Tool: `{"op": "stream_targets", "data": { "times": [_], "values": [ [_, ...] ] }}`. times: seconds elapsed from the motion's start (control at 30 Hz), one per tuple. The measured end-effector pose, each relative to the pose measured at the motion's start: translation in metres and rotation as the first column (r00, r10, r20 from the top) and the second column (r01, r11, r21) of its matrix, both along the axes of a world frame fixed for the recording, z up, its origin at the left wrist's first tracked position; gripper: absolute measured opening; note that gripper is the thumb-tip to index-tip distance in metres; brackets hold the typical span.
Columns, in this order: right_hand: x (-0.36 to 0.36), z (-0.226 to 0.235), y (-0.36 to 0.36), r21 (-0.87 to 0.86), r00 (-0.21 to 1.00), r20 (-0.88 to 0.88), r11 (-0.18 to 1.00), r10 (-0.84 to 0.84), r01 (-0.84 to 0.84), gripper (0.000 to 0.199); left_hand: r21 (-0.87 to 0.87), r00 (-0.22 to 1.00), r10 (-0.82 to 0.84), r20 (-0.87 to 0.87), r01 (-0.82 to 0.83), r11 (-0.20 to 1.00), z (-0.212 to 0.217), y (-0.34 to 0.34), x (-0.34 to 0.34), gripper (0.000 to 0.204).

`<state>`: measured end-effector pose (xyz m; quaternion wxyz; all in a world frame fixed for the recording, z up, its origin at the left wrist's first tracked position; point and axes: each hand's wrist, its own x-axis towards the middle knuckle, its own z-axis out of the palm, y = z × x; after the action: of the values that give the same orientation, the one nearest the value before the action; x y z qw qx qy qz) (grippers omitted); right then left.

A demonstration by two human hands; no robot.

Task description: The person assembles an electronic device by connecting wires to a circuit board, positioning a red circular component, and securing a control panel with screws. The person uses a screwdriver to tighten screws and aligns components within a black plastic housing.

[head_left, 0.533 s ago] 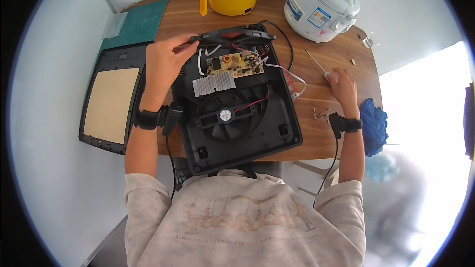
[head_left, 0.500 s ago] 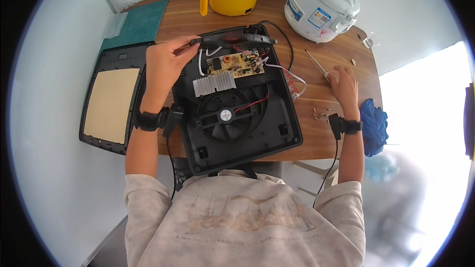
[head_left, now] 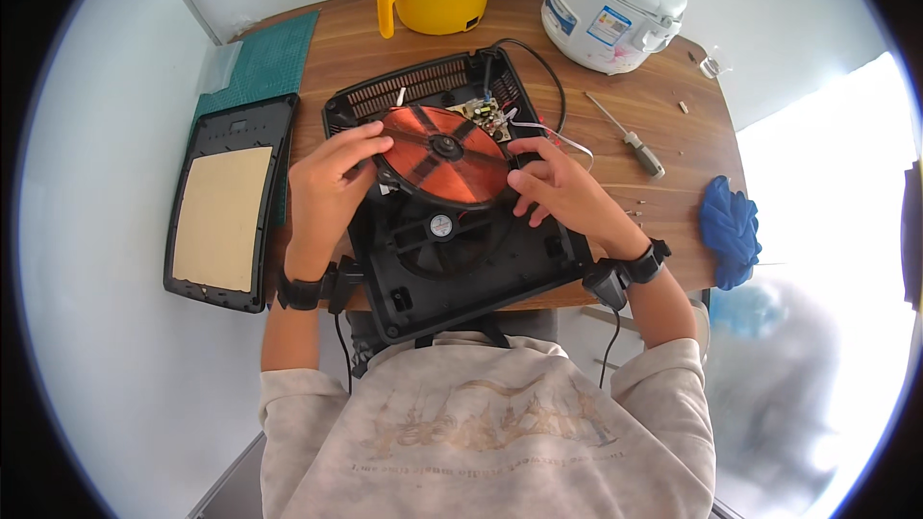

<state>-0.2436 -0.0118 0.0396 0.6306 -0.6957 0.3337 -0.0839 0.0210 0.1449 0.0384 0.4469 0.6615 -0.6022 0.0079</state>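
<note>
A round copper induction coil (head_left: 452, 176) with dark spokes is tilted over the open black induction cooker base (head_left: 481, 293). My left hand (head_left: 330, 181) pinches its left rim between thumb and fingers. At the right rim, my right hand (head_left: 569, 188) has its fingers curled against the edge. Part of a circuit board (head_left: 487, 119) shows behind the coil; the heat sink is mostly hidden under it. A fan (head_left: 441, 227) with a pale round hub sits in the base. The screwdriver (head_left: 636, 145) lies on the table to the right of my right hand.
On the left lies the black top cover (head_left: 274, 168) with a beige panel, partly over a green cutting mat (head_left: 274, 53). A yellow pot (head_left: 437, 5) and a white rice cooker (head_left: 615, 14) stand at the back. Small screws and a blue cloth (head_left: 728, 231) are at right.
The coil has turned from edge-on to show its copper face and come lower and nearer. My right hand has left the screwdriver and moved left to the coil's rim.
</note>
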Motion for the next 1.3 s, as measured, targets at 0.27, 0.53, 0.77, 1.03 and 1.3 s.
{"op": "stream_targets", "data": {
  "times": [0.27, 0.53, 0.77, 1.03, 1.3],
  "values": [
    [0.011, -0.004, -0.002, 0.038, 0.991, 0.118, 0.998, -0.063, 0.059, 0.039, 0.194, 0.985, -0.051, -0.165, 0.083, 0.978, -0.002, 0.010, 0.009, 0.034],
    [0.029, -0.009, -0.016, -0.053, 0.977, 0.204, 0.996, -0.057, 0.069, 0.022, 0.286, 0.865, -0.084, -0.495, 0.253, 0.924, -0.003, 0.002, 0.026, 0.040],
    [0.033, -0.024, -0.030, -0.242, 0.992, 0.081, 0.964, -0.094, 0.111, 0.029, 0.308, 0.700, 0.018, -0.714, 0.291, 0.906, 0.003, -0.012, 0.049, 0.051],
    [0.039, -0.011, -0.028, -0.546, 0.984, -0.160, 0.838, -0.073, -0.026, 0.033, 0.362, 0.785, -0.022, -0.619, 0.310, 0.879, 0.001, -0.018, 0.046, 0.041],
    [0.043, -0.004, -0.019, -0.567, 0.969, -0.244, 0.817, -0.049, -0.102, 0.033, 0.440, 0.878, -0.013, -0.479, 0.253, 0.862, -0.010, -0.013, 0.042, 0.040]
  ]
}}
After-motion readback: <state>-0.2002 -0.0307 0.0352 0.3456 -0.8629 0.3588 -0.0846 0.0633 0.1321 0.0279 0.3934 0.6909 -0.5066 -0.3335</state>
